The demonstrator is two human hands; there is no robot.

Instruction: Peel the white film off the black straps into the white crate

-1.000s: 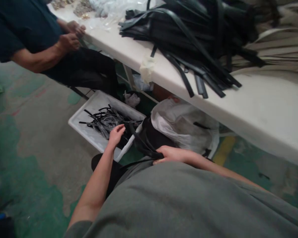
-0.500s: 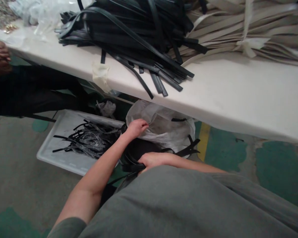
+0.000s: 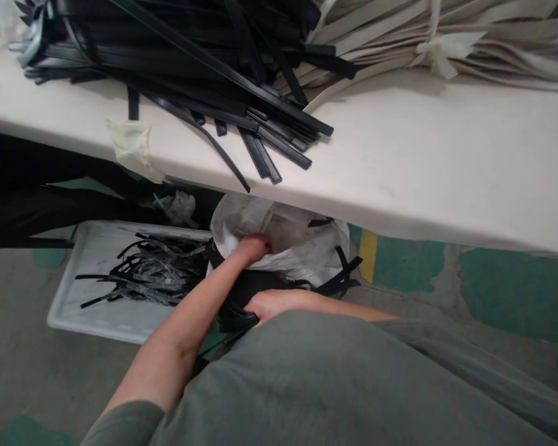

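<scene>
My left hand (image 3: 255,248) reaches over the mouth of a white sack (image 3: 292,266) on the floor beside the table. Its fingers are curled closed, and whatever may be in them is hidden. Close to my body, my right hand (image 3: 268,303) is closed around a bundle of black straps (image 3: 235,317). The ends of more black straps (image 3: 339,282) stick out to the right, beyond my right wrist. One short black piece (image 3: 320,222) lies at the sack's far rim.
A white tray (image 3: 69,310) on the floor holds a tangle of thin black strips (image 3: 158,272). On the white table (image 3: 400,173) lie a pile of black straps (image 3: 167,56) and tied beige straps (image 3: 502,49). Another person's dark-clothed leg (image 3: 51,204) is at the left.
My left hand has dipped slightly lower, into the sack's mouth. The view has shifted right, so the other person's hands have left the picture. My right hand keeps its grip on the straps.
</scene>
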